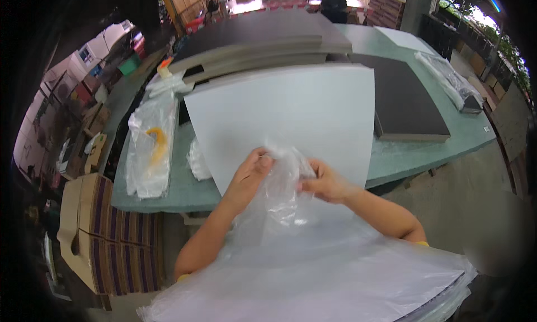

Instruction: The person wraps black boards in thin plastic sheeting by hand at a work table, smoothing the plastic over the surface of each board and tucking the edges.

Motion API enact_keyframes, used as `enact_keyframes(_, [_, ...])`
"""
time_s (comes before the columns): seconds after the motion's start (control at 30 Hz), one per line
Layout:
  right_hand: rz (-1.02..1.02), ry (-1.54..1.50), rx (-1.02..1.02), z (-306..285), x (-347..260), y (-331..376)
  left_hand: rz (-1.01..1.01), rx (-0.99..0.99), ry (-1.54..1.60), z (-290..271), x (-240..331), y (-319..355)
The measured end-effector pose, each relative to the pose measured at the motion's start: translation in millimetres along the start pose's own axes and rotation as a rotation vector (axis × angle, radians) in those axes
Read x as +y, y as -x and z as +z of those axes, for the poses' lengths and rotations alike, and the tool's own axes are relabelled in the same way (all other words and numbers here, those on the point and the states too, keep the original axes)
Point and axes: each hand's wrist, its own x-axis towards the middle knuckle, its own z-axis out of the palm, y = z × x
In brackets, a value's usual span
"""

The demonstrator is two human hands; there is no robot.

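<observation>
Plastic (282, 190) bunched btwn L hand (251, 174) & R hand (329, 183).

Plastic film (284, 185) lies between the fingers (261, 162), a sheet (291, 107) behind them on a table (403, 159), bags (148, 174) and cartons (84, 210) to their left, boards (411, 101) to their right.

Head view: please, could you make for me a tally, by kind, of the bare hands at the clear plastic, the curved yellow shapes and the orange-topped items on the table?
Bare hands: 2 (left hand, right hand)
Curved yellow shape: 1
Orange-topped item: 1
Total: 4
Layers of the clear plastic cannot be counted.
</observation>
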Motion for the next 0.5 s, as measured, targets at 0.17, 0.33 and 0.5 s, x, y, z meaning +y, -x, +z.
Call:
enact_keyframes(0.17, [0.076, 0.156, -0.077, -20, 0, 9, 0.08, 0.135, -0.148, -5, -1, -5])
enact_keyframes(0.33, [0.019, 0.8, 0.084, -38, -14, 28, 0.085, 0.207, -0.592, -20, 5, -10])
enact_keyframes(0.5, [0.172, 0.192, -0.064, -40, -29, 19, 0.382, 0.15, -0.839, 5, 0, 2])
